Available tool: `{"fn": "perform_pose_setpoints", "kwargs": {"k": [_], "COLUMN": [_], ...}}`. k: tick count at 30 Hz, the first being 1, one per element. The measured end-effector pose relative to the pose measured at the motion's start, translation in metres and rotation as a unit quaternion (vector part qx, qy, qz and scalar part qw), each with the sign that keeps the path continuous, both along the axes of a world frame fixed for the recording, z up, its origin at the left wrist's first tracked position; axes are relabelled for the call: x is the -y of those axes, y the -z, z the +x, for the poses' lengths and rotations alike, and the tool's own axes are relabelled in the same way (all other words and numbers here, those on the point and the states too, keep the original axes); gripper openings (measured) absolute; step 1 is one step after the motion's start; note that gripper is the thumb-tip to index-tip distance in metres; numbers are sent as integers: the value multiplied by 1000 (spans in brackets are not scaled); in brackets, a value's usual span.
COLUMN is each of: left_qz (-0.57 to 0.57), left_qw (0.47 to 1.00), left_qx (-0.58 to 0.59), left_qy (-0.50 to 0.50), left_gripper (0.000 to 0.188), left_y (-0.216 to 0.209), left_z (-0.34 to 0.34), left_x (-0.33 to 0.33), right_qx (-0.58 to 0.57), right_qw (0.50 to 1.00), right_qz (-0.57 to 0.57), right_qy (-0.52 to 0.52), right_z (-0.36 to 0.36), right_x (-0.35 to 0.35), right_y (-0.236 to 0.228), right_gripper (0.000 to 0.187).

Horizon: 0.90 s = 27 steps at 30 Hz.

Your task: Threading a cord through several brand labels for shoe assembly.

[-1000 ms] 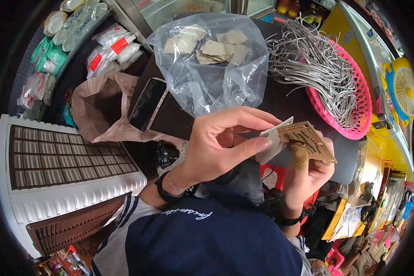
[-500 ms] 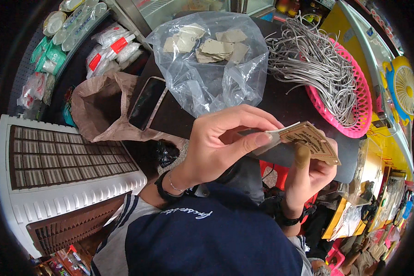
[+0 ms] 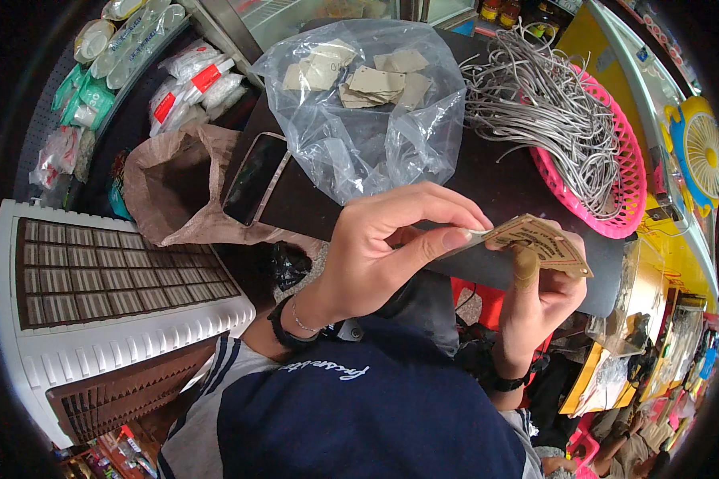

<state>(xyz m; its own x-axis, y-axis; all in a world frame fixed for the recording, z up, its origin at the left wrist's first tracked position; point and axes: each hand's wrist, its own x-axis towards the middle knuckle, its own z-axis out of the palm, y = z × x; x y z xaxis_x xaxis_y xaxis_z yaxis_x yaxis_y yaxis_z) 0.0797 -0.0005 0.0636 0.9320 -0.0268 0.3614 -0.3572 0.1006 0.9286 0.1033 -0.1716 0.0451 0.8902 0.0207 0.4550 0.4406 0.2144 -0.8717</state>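
Note:
My right hand (image 3: 545, 299) grips a small stack of tan printed cards (image 3: 547, 242), its thumb lying across the top one. Small holes show near the cards' corners. My left hand (image 3: 395, 239) is closed in a pinch at the stack's left edge, with thumb and forefinger on a thin whitish piece (image 3: 473, 238); whether that is a card or a film I cannot tell. Beyond my hands, a clear plastic bag (image 3: 351, 160) lies on the dark table (image 3: 499, 185). Several plain beige cards (image 3: 375, 84) sit in loose piles on or in it.
A pink plastic basket (image 3: 633, 164) heaped with grey wire ties (image 3: 551, 104) stands at the right. A phone (image 3: 256, 180) lies at the table's left side beside a brown sack (image 3: 168, 184). A white air cooler (image 3: 128, 271) is at my left, a yellow-and-blue fan (image 3: 699, 148) far right.
The cards in my right hand have tilted slightly, their right end lower. My left fingertips still pinch at the edge, and less of the translucent piece shows beneath them.

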Motion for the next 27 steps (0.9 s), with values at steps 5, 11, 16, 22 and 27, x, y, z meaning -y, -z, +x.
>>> {"fn": "perform_pose_setpoints", "kwargs": {"k": [5, 11, 16, 22, 27], "left_qz": [4, 18, 23, -21, -37], "left_qw": [1000, 1000, 1000, 999, 999], "left_qx": [5, 0, -6, -38, -35], "left_qy": [-5, -8, -15, 2, 6], "left_gripper": [11, 11, 11, 14, 17], "left_y": [2, 1, -1, 2, 1], "left_z": [1, 0, 0, 1, 0], "left_x": [1, 1, 3, 4, 4], "right_qx": [-11, -4, -15, 11, 18], "right_qw": [999, 999, 999, 999, 999], "right_qz": [11, 11, -14, 29, 33], "right_qy": [-32, -39, -50, -16, -23], "right_z": [1, 2, -1, -1, -3], "right_x": [1, 2, 2, 2, 2], "right_y": [1, 0, 0, 10, 8], "right_gripper": [23, 19, 19, 20, 22]}}
